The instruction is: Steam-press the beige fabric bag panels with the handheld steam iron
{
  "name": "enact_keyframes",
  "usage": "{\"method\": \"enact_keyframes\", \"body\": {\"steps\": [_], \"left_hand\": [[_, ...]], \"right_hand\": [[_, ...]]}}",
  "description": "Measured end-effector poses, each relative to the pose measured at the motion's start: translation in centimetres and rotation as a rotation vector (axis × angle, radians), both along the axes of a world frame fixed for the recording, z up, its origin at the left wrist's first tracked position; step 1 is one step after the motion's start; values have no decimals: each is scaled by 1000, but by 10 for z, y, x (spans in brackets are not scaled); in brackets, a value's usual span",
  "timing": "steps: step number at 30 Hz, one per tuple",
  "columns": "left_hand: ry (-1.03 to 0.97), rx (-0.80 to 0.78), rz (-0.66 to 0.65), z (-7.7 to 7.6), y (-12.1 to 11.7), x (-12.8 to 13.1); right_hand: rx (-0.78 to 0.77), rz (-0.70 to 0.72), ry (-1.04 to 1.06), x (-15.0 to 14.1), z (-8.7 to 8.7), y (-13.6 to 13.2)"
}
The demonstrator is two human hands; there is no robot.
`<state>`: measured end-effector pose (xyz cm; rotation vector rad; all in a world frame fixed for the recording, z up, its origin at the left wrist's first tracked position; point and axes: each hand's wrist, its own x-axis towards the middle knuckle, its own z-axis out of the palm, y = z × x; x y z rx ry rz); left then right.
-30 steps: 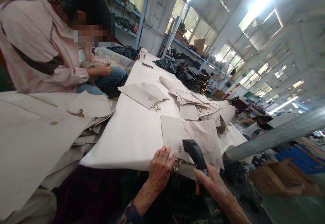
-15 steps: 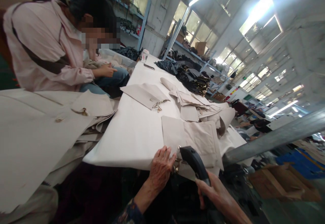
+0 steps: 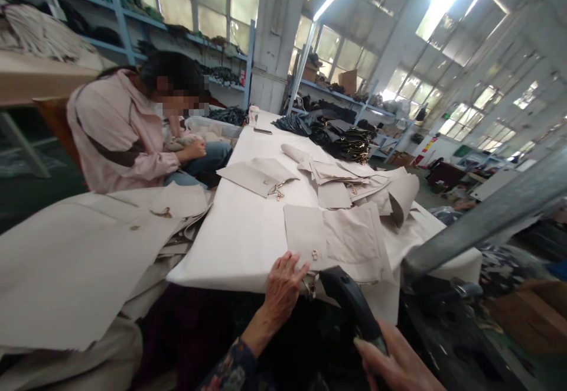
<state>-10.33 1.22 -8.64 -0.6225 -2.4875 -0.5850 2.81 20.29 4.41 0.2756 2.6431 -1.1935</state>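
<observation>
A beige bag panel point(image 3: 352, 237), apparently fabric or leather, lies at the table's near edge with a small metal buckle point(image 3: 315, 255) on it. My left hand point(image 3: 283, 282) rests flat on the panel's near-left corner, fingers stretched out. Beside those fingertips a metal clasp point(image 3: 312, 284) hangs at the edge. My right hand point(image 3: 392, 349) is wrapped around a black curved hand tool point(image 3: 349, 296), whose exact kind I cannot make out. The tool's blunt head is just right of the clasp and below the buckle; whether it touches the panel is unclear.
More beige pieces point(image 3: 261, 177) with metal clasps lie on the white table point(image 3: 248, 249), and others are stacked at left point(image 3: 88, 261). Black pieces point(image 3: 341, 137) are piled at the back. A seated co-worker point(image 3: 119, 125) is at left. A grey metal pole point(image 3: 478, 220) slants across the right.
The tool's head has moved from beside the buckle down towards the table edge, uncovering the buckle. My right hand has shifted down and right; my left hand stays on the panel. The view has turned slightly.
</observation>
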Motion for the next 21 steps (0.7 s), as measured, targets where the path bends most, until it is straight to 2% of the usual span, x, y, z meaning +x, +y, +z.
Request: {"method": "enact_keyframes", "body": {"steps": [3, 7, 13, 17, 21], "left_hand": [[0, -15, -9, 4, -1, 1], [-7, -21, -16, 8, -2, 4], [-7, -13, -13, 7, -2, 7], [-24, -22, -12, 8, -1, 9], [-22, -59, 13, 16, 1, 14]], "right_hand": [[-86, 40, -58, -14, -13, -11], [-126, 37, -19, -24, -19, -12], [-156, 2, 40, -5, -22, 6], [-209, 35, 61, 8, -21, 6], [-250, 38, 104, 20, -23, 6]]}}
